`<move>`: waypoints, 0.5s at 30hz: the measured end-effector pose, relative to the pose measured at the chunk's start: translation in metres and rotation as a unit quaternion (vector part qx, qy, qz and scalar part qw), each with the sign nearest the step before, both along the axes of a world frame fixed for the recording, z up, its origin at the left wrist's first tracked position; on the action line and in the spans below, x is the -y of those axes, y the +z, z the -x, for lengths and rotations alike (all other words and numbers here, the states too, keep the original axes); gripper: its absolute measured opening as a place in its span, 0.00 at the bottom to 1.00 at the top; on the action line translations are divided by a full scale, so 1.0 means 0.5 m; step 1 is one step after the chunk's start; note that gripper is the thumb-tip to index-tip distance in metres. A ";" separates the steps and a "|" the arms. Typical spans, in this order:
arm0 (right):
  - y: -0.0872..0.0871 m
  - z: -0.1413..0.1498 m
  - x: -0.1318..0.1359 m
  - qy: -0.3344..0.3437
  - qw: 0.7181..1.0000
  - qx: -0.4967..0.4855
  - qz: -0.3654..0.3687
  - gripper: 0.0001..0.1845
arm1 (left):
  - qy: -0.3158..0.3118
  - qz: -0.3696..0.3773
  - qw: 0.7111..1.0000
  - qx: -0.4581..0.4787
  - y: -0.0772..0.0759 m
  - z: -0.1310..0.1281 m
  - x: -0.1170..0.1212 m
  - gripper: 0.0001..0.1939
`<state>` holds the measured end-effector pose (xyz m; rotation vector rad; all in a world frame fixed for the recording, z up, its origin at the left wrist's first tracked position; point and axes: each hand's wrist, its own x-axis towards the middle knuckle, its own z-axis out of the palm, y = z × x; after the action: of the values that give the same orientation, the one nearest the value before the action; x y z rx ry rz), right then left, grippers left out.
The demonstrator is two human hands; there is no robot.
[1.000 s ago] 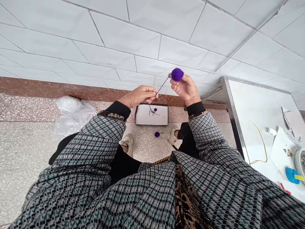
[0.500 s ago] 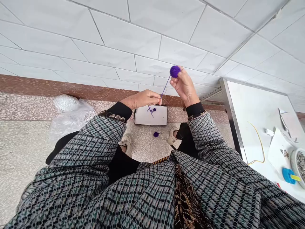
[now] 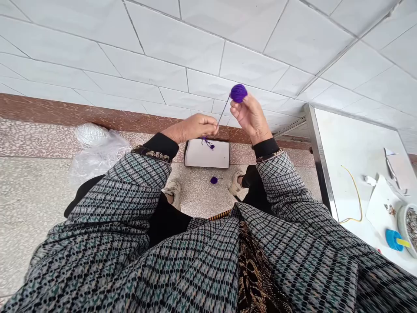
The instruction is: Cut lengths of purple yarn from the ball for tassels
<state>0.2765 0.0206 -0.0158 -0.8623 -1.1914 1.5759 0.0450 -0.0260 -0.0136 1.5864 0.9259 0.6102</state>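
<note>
Tiles (image 3: pixel 163 34), pale grey-white with dark joints, cover the wall beyond the person's hands, meeting a brown marbled skirting (image 3: pixel 137 121) at the bottom. Below the hands spreads a speckled stone floor (image 3: pixel 35 195). Off to the right of the right hand (image 3: pixel 251 116) stands a white worktop (image 3: pixel 335 134) with a metal edge; a thin yellow cord (image 3: pixel 356 195) curls across it.

On the floor just below the left hand (image 3: pixel 193 127) sits a shallow box (image 3: pixel 208 159), white inside with dark edges, holding loose purple snippets (image 3: pixel 206 141) and a small purple bit (image 3: pixel 212 147). Well to the left of both hands, a clear plastic bag (image 3: pixel 100 158) lies crumpled next to a white bundle (image 3: pixel 91 134); whether the bundle is inside it, I can't tell. On the worktop, a bowl (image 3: pixel 403 224) holds greyish bits.

The purple yarn ball (image 3: pixel 238 93) is up in the right hand, gripped between thumb and fingers: small, round, tightly wound. A strand (image 3: pixel 224 109) runs straight from it down to the left hand, which is closed, its fingertips pinching the yarn. A smaller purple ball (image 3: pixel 213 180) rests on the floor below the hands, between the shoes (image 3: pixel 173 193).
</note>
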 end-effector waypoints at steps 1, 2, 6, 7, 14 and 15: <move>-0.001 0.005 0.001 -0.024 0.999 0.042 0.006 0.21 | -0.031 0.003 1.000 -0.004 0.002 -0.004 0.004 0.09; -0.004 0.008 0.005 -0.017 0.994 0.105 0.017 0.19 | -0.048 0.003 0.999 -0.005 0.004 -0.006 0.007 0.09; -0.016 0.004 0.025 0.218 0.943 0.246 0.042 0.19 | 0.043 -0.030 0.999 0.007 0.004 0.004 0.000 0.08; -0.016 0.000 0.027 0.269 0.938 0.213 0.040 0.21 | 0.076 -0.041 0.996 0.008 0.002 0.008 -0.005 0.08; -0.011 -0.004 -0.002 0.046 0.999 -0.009 -0.010 0.28 | -0.027 0.005 1.000 -0.005 -0.011 0.003 -0.008 0.08; -0.016 0.001 -0.004 0.028 0.999 0.018 -0.007 0.25 | -0.055 0.008 0.998 -0.003 -0.010 0.001 -0.004 0.08</move>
<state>0.2761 0.0226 -0.0240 -0.8572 -1.2600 1.6005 0.0447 -0.0239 -0.0184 1.6137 0.8394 0.5190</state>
